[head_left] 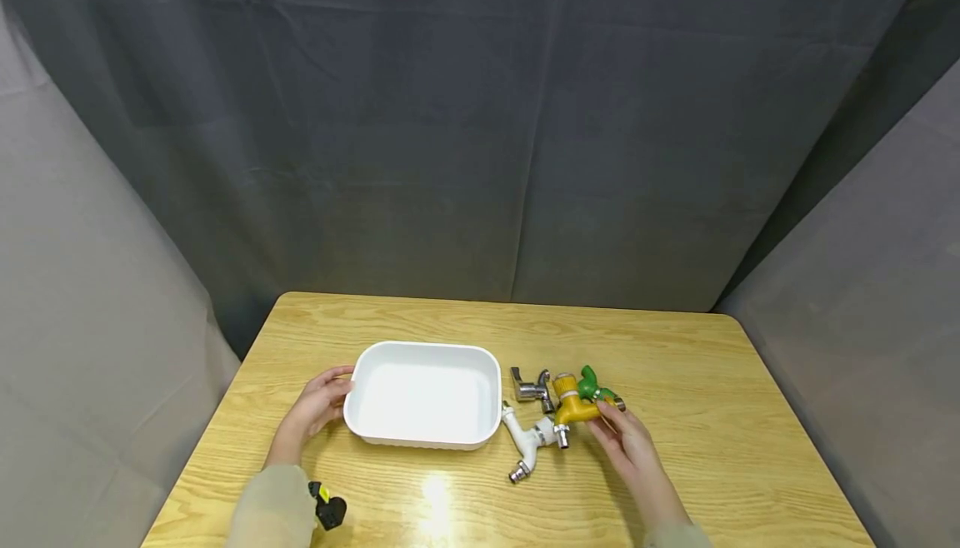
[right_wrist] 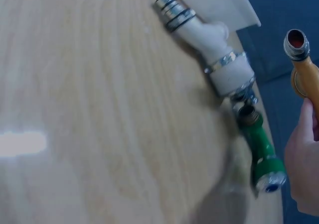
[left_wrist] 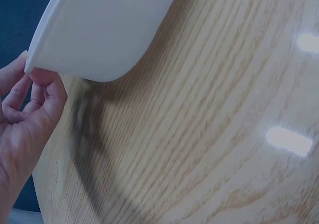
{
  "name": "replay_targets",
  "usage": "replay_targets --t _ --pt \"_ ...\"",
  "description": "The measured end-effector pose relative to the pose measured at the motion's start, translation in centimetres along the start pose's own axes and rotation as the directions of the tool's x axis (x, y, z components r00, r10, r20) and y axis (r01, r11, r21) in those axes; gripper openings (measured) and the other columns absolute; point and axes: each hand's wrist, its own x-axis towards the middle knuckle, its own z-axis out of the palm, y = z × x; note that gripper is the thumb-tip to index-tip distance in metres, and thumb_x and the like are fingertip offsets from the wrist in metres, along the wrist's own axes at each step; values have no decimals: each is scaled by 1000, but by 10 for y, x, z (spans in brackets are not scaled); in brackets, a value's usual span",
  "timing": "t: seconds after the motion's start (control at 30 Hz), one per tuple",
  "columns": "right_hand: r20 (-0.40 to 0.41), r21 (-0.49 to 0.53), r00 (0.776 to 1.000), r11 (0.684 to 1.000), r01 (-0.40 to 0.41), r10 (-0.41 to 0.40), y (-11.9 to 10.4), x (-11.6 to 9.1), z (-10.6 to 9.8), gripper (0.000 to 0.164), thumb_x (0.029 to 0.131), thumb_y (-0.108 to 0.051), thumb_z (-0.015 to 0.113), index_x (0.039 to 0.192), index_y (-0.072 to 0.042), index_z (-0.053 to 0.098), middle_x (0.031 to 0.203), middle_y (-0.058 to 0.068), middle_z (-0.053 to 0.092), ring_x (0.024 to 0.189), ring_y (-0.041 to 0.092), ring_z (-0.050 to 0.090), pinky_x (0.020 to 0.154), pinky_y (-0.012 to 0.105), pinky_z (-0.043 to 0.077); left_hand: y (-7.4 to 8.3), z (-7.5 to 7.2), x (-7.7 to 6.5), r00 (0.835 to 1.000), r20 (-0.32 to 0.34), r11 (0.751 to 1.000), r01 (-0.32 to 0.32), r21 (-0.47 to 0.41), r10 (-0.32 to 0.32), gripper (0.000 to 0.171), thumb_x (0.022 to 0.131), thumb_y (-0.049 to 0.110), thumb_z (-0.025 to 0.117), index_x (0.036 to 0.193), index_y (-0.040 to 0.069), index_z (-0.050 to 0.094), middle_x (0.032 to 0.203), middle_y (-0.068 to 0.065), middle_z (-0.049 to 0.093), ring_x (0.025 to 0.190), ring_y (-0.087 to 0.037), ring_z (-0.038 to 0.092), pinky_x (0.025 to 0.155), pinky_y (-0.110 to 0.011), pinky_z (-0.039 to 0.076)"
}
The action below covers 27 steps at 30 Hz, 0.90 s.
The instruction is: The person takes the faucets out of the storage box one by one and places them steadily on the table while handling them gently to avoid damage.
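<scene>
My left hand [head_left: 313,408] pinches the left rim of a white rectangular basin [head_left: 497,381], thumb above and fingers under the lip in the left wrist view. My right hand [head_left: 628,446] holds a yellow tap [head_left: 573,411] with a metal spout end by its pipe. That tap is raised over the table; in the right wrist view its metal-rimmed opening [right_wrist: 296,41] shows. Below it lie a white tap [head_left: 527,443], a chrome tap [head_left: 532,389] and a green tap [head_left: 588,383], the green one partly hidden in the head view.
The wooden table [head_left: 735,448] carries everything. A black and yellow object [head_left: 328,510] is beside the left sleeve. Dark cloth [head_left: 450,115] hangs behind the table's far edge, with grey cloth [head_left: 90,281] at both sides.
</scene>
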Motion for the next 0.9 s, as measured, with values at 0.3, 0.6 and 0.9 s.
replay_targets --t 0.3,0.6,0.9 --pt "-45 -44 999 999 -6 4 2 -5 -27 10 92 -3 50 94 -9 57 97 4 55 88 15 61 91 25 44 0 1 1 1000 -16 1000 8 18 -8 47 92 9 52 134 -1 34 96 -6 54 83 -15 58 70 -33 50" --pt "-115 -99 993 994 -36 24 6 0 -40 11 89 -1 53 99 -7 51 93 5 54 85 16 61 90 28 44 1 0 2 1000 -9 1000 2 21 -2 46 93 8 50 135 0 34 98 -6 54 85 -16 58 71 -34 50" --pt "-136 -136 991 990 -28 9 10 -1 -44 16 88 1 53 103 -4 49 89 4 57 84 15 62 90 29 45 0 1 0 1000 -9 1000 5 19 -5 46 92 8 51 134 -1 34 93 -4 55 81 -16 58 69 -33 50"
